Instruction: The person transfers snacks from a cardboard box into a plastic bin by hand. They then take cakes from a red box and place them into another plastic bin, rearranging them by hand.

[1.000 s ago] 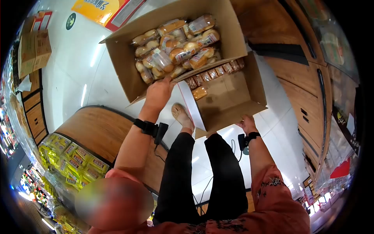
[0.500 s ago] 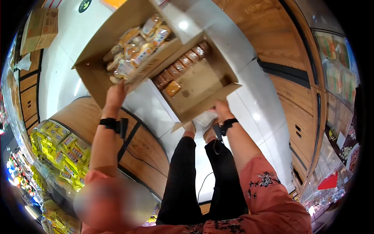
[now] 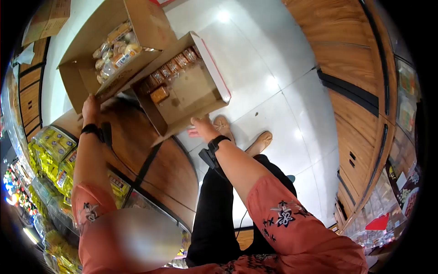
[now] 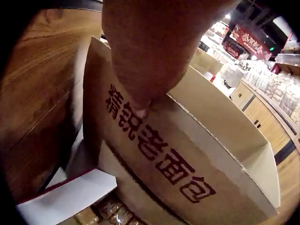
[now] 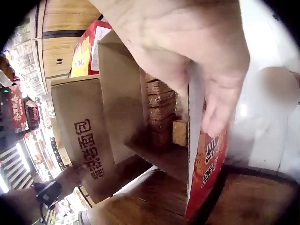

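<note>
My left hand [image 3: 91,108] grips the near wall of a large brown carton [image 3: 150,20]. That wall bears dark red printed characters [image 4: 161,157] in the left wrist view. Bagged bread rolls [image 3: 119,51] lie inside. Right against this carton is a shallower open box [image 3: 194,93], red on its outer side. A row of wrapped brown cakes [image 3: 172,67] lines one side of it, with a single wrapped cake [image 3: 159,94] beside the row. My right hand [image 3: 203,129] holds the shallow box's near wall, thumb inside and fingers outside, as the right wrist view shows.
A curved wooden counter [image 3: 137,137] with yellow snack packs [image 3: 57,155] stands on the left. Wooden cabinets [image 3: 337,55] run along the right. Another cardboard box [image 3: 48,20] is at the far left. My shoes [image 3: 261,142] are on the pale tiled floor [image 3: 292,123].
Both boxes have shifted left together, with both hands on them, and are now partly over the wooden counter in the head view. Both shoes now show to the right of the shallow box.
</note>
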A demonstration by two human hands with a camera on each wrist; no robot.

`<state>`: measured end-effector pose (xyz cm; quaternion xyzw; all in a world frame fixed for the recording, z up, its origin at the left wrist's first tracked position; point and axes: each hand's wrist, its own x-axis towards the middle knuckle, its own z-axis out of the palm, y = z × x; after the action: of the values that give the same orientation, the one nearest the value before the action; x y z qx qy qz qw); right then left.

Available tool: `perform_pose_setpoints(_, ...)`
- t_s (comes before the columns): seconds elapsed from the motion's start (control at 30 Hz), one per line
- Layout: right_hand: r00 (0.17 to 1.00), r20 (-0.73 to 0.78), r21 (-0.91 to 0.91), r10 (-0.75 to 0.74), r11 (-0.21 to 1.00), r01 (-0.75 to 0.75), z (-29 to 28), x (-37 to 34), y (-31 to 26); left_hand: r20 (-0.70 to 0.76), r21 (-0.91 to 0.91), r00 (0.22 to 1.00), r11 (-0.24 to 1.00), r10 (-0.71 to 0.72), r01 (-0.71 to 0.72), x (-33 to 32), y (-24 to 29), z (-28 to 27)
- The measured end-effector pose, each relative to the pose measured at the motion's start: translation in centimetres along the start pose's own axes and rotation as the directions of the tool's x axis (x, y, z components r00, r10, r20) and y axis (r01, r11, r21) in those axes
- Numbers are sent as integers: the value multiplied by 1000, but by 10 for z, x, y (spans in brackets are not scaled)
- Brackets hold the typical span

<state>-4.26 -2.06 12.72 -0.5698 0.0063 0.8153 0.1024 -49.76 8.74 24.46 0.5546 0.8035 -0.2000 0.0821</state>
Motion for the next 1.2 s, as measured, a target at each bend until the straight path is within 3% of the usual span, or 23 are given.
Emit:
perform_pose_setpoints(0.03, 1000, 19, -58, 14, 998, -13, 6, -8, -3, -61, 6, 998, 1000, 31, -30, -5, -3, -2)
perform_pose_setpoints(0.07, 996, -79, -216, 39, 975, -55, 5, -17, -15, -175, 43, 984, 999, 35, -28, -9, -2, -4)
perform_pose_setpoints(0.13, 991, 103, -374, 84, 927, -40, -26, -26, -20, -419, 85, 907, 996, 44, -9, -15, 34, -22)
perform_pose_setpoints(0.17, 977, 183, -457, 113, 889, -17, -48, -36, -27, -369, 0, 929, 999, 39, -41, -26, 60, -31)
perform_pose_setpoints(0.23, 978, 195, -434, 77, 901, 15, -75, -83, -47, -290, -187, 956, 977, 43, -100, -59, 102, -62)
perform_pose_setpoints(0.27, 979, 187, -378, 88, 926, -11, -100, -97, -50, -436, -132, 882, 957, 178, -258, -79, 114, -51)
perform_pose_setpoints(0.3, 988, 130, -403, 87, 915, -27, -108, -119, -72, -420, -291, 892, 906, 167, -306, -108, 145, -75)
perform_pose_setpoints(0.33, 994, 74, -425, 85, 904, -46, -115, -140, -94, -123, -312, 992, 947, 39, -76, -129, 167, -64)
perform_pose_setpoints(0.4, 995, -96, -509, -3, 859, -46, -107, -195, -152, -14, -615, 991, 780, 135, -115, -199, 200, -38)
perform_pose_setpoints(0.47, 981, -153, -530, -121, 848, 22, -105, -230, -205, 227, -616, 939, 785, 258, -66, -242, 234, -63)
perform_pose_setpoints(0.5, 973, -157, -553, -168, 831, 55, -101, -240, -232, 289, -662, 925, 750, 245, 9, -258, 242, -55)
perform_pose_setpoints(0.53, 966, -152, -557, -209, 825, 91, -100, -241, -257, 458, -673, 860, 720, 224, 170, -264, 251, -96)
perform_pose_setpoints(0.63, 947, -87, -593, -310, 780, 201, -76, -239, -334, 450, -707, 860, 684, 241, 178, -275, 268, -97)
perform_pose_setpoints(0.73, 925, -52, -594, -375, 757, 273, -39, -218, -394, 492, -721, 823, 663, 285, 201, -251, 277, -123)
perform_pose_setpoints(0.77, 916, -37, -591, -398, 748, 301, -26, -212, -408, 469, -739, 845, 637, 255, 218, -240, 280, -124)
perform_pose_setpoints(0.9, 966, -27, -627, -256, 757, 183, 13, -165, -446, 410, -774, 892, 591, 192, 228, -170, 293, -147)
perform_pose_setpoints(1.0, 992, -46, -632, -115, 773, 60, 43, -137, -473, 400, -807, 913, 505, 86, 306, -75, 310, -172)
perform_pose_setpoints(1.07, 998, -32, -571, -46, 821, 20, 56, -136, -489, 365, -875, 931, 349, 24, 335, -15, 320, -177)
perform_pose_setpoints(1.13, 999, -27, -556, -17, 831, -1, 79, -138, -516, 361, -932, 930, -5, -69, 362, 38, 336, -196)
perform_pose_setpoints(1.2, 999, 42, -555, 3, 831, 21, 78, -120, -539, 418, -908, 906, -48, -59, 416, 93, 340, -213)
